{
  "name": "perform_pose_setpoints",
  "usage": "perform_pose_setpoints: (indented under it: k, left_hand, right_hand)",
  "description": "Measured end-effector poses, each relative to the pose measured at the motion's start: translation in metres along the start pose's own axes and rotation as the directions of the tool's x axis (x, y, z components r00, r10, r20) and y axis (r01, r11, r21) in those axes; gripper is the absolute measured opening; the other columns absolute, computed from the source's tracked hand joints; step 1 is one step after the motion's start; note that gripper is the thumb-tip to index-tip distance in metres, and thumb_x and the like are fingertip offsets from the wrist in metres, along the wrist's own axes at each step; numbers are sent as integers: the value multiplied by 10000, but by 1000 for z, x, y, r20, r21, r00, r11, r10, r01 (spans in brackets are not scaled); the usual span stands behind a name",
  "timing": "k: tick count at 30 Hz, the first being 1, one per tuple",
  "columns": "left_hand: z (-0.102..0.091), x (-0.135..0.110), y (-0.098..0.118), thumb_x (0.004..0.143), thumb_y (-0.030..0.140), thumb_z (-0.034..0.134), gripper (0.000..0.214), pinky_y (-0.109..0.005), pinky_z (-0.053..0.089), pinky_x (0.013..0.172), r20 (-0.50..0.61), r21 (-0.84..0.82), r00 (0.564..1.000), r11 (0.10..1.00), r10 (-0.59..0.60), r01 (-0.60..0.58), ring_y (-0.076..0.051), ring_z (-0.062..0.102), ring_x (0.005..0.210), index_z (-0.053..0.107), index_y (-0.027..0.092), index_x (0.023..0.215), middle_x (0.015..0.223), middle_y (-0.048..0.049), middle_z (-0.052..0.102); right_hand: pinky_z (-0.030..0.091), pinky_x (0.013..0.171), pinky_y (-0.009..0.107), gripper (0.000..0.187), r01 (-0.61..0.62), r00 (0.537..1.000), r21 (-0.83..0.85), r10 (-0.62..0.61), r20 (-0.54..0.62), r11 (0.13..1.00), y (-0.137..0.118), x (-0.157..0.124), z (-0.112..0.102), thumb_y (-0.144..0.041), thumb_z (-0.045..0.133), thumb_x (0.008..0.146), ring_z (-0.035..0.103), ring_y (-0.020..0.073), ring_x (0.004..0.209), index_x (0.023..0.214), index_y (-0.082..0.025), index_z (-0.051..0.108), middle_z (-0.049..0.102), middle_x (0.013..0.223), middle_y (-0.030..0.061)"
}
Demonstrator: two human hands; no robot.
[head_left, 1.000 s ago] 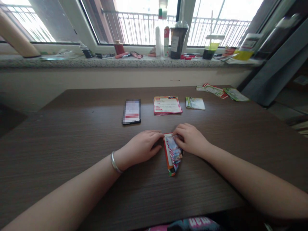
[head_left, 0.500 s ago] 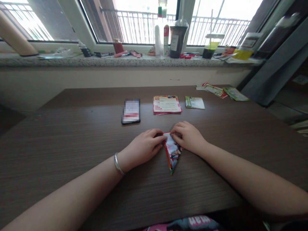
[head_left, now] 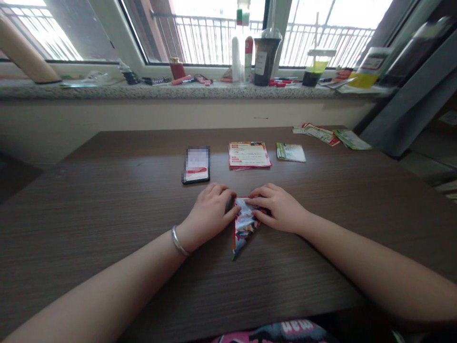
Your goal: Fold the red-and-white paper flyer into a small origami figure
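**Paper wedge (head_left: pixel 244 221) lies flat, tip to the near side**

The brown tabletop (head_left: pixel 107 228) fills most of the scene, its near side partly covered by the person's printed clothing (head_left: pixel 278 332), which is itself cut off below. Beyond the far edge runs a speckled windowsill (head_left: pixel 200 91) with bottles and cups, the items at its far right blurred. Both forearms leave the scene at its near corners.

The left hand (head_left: pixel 213 209) rests at the wedge's left side: the thumb tip lies on the paper, the other fingers curl together at the far left corner. Their tips are hidden, so I cannot tell whether they pinch it. The right hand (head_left: pixel 280 207) reaches in from the right, fingers slightly spread over the far end, thumb set apart from them at the right edge.

The wedge itself sits on the table between the hands — long axis running near to far, broad end far, narrow green tip near and a little left. Its left edge is straight and red-orange; its far right corner is hidden under fingers, and its print is hard to make out.

Farther off lie a card stack (head_left: pixel 250 155), its text too small to read; left of it a phone (head_left: pixel 195 164) — screen pixelated — and right of it a smaller stack (head_left: pixel 291 153). A silver bracelet (head_left: pixel 180 241) circles the left wrist.
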State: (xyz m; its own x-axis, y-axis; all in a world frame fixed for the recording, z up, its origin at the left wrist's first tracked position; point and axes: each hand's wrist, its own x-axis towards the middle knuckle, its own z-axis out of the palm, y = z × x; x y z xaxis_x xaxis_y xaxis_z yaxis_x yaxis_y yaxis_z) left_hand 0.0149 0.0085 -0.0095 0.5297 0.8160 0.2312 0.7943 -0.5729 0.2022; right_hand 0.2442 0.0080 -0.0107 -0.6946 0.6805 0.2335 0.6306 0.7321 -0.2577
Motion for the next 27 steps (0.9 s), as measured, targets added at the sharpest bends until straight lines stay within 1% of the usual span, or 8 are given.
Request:
perform_pose_setpoints:
  k: [3,6,11,16,20,24,27]
  left_hand:
    - [1,0,-1,851,414,583,305,-451,408,995,32,-39,998,998,-51,52,-275,496,1103,599,175,1039,1120,-100,556]
    - [2,1,0,832,434,590,312,-446,407,991,49,-77,993,991,-105,109,-277,496,1106,595,173,1004,1119,-101,543]
    - [5,1,-2,789,436,635,309,-463,401,986,24,-112,986,979,-168,170,-285,499,1097,596,175,949,1100,-94,549]
    - [6,2,-2,776,412,648,285,-453,403,988,30,-140,983,973,-181,184,-280,503,1092,600,172,923,1100,-92,551]
    - [7,3,-3,769,398,660,279,-466,402,993,38,-160,981,967,-193,196,-289,503,1108,613,165,914,1129,-101,554]
    - [10,3,-4,749,387,677,257,-472,403,1000,33,-188,977,959,-209,212,-292,503,1125,627,169,876,1158,-103,558]
    - [12,3,-4,737,358,687,223,-467,406,1005,19,-214,977,953,-214,213,-282,511,1124,637,178,859,1158,-93,571]
  right_hand:
    - [435,915,424,354,18,1000,9,-18,7,1000,-2,0,0,-350,535,902,521,243,1032,1214,-226,646,640,1150,93]
    - [435,923,421,345,19,1000,21,-19,7,1000,-3,0,2,-343,535,903,519,245,1038,1199,-208,652,642,1149,95]
    - [438,923,430,330,12,1000,61,-11,-3,998,-4,1,5,-327,556,894,522,244,1039,1188,-212,652,648,1138,94]
    - [436,928,428,320,11,1000,55,-11,7,998,-8,1,2,-317,552,898,517,246,1053,1179,-205,655,643,1152,97]
    - [434,924,430,329,12,1000,40,-13,16,999,-9,1,2,-323,554,897,519,245,1049,1192,-212,649,642,1159,92]
    - [433,914,428,326,23,1000,37,-23,8,999,-9,1,3,-316,554,898,519,245,1049,1199,-233,647,643,1175,81]
    - [435,907,422,298,10,1000,52,-10,-5,999,-8,2,4,-307,538,910,526,240,1034,1170,-235,664,655,1161,75]
